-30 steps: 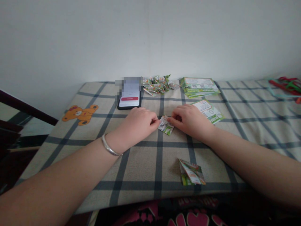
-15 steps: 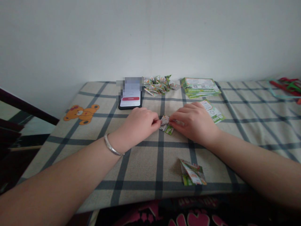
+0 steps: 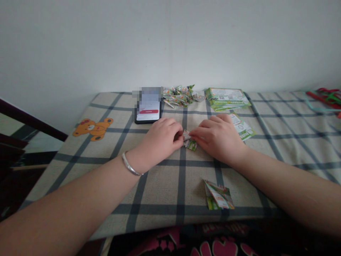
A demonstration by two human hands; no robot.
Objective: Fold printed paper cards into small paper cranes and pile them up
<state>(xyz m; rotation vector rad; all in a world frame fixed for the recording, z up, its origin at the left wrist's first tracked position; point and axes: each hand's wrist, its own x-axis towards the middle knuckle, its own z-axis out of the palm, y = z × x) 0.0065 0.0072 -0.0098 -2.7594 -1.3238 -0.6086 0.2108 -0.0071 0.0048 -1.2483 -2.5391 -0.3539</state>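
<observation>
A small piece of folded printed paper (image 3: 190, 144), green and white, lies on the checked tablecloth between my hands. My left hand (image 3: 165, 137), with a silver bangle at the wrist, pinches its left edge. From the other side, my right hand (image 3: 220, 137) has thumb and fingers closed on its upper right part, covering some of it. Closer to the table's front edge rests another folded paper (image 3: 218, 195), partly raised along a crease. A flat printed leaflet (image 3: 243, 128) sticks out from behind my right hand.
Along the wall are a phone (image 3: 148, 113) with a lit screen, a heap of folded paper pieces (image 3: 181, 96) and a stack of leaflets (image 3: 227, 99). A bear picture (image 3: 93, 128) is at left. At far right, a clear tray (image 3: 314, 106) holds red and green things.
My left hand has shifted slightly right and up, its fingers more arched. My right fingers have moved a little left over the paper, which has turned slightly.
</observation>
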